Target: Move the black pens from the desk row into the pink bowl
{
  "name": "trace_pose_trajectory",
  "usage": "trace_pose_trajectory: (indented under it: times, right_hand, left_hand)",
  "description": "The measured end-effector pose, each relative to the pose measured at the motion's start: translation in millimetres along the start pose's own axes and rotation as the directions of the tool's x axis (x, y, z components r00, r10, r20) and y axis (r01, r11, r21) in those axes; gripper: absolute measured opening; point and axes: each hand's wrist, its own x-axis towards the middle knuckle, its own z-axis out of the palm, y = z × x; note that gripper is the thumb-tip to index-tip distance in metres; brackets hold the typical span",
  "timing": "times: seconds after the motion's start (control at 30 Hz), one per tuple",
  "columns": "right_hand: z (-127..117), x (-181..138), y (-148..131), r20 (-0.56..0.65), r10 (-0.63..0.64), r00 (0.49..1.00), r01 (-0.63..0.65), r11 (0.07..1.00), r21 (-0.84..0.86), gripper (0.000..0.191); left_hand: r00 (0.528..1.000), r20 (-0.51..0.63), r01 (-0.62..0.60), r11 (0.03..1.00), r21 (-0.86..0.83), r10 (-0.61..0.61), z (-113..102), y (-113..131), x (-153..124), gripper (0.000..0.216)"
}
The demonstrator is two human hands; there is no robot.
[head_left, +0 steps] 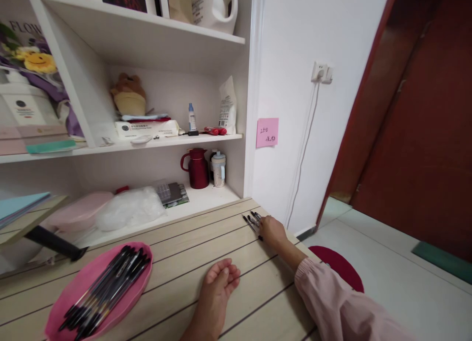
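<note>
My right hand (pixel 274 231) reaches to the far right corner of the table, its fingers closed around a black-capped pen at a small group of pens (pixel 252 223). Its fingertips are partly hidden, so how many pens it grips is unclear. My left hand (pixel 220 282) rests over the middle of the table, fingers curled in and the thumb against them, with nothing visible in it. To its left, a pink oval tray (pixel 142 287) holds a bundle of several black-capped clear pens (pixel 108 287), lying lengthwise.
The slatted wood-look table (pixel 177 255) meets a white shelf unit. On its lower shelf stand a red jug (pixel 198 169), a pale cup (pixel 219 169) and a clear plastic bag (pixel 129 209). A raised stand (pixel 55 240) is at left, a red round stool (pixel 337 265) at right.
</note>
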Motion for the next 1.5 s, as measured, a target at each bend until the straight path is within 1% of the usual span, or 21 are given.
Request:
trace_pose_trajectory:
  times: [0.2,0.33,0.57,0.63,0.73,0.8,0.93,1.13,1.4,1.5]
  right_hand:
    - [0,6,-7,0.010,-0.009,1.000,0.009,1.000,0.015,0.026]
    - [-1,12,-12,0.015,-0.004,1.000,0.004,1.000,0.028,0.030]
    - [-3,18,-19,-0.007,0.018,1.000,-0.018,0.999,0.044,0.032]
    - [-6,21,-21,-0.029,0.041,0.999,-0.040,0.998,0.047,0.034]
    - [-10,23,-23,-0.099,0.088,0.991,-0.085,0.996,0.042,0.036]
    - [-13,24,-24,-0.123,0.097,0.988,-0.093,0.995,0.038,0.036]
    - [-13,25,-23,-0.095,0.067,0.993,-0.064,0.997,0.031,0.035]
    - [-11,26,-21,-0.066,0.058,0.996,-0.057,0.998,0.022,0.035]
    - [-8,28,-21,-0.067,0.080,0.995,-0.078,0.996,0.037,0.033]
    - [-10,28,-20,-0.071,0.076,0.995,-0.072,0.996,0.045,0.033]
  left_hand:
    - [1.000,0.013,-0.012,1.000,-0.012,0.012,-1,-1,-2,0.028]
    - [1.000,0.005,-0.005,1.000,-0.009,0.005,-1,-1,-2,0.028]
    - [1.000,0.019,-0.003,1.000,-0.019,0.004,1,1,-5,0.026]
    - [1.000,0.019,-0.004,1.000,-0.021,0.005,2,1,-6,0.026]
    - [1.000,0.026,-0.005,1.000,-0.026,0.006,3,2,-7,0.026]
    - [0.999,0.032,-0.003,1.000,-0.026,0.004,2,2,-6,0.026]
    - [1.000,0.030,0.001,1.000,-0.029,0.000,1,1,-5,0.026]
    - [1.000,0.021,-0.004,1.000,-0.026,0.005,2,2,-6,0.027]
    - [1.000,0.018,0.007,0.999,-0.032,-0.006,2,1,-4,0.027]
    - [1.000,0.009,0.006,1.000,-0.028,-0.006,2,2,-5,0.028]
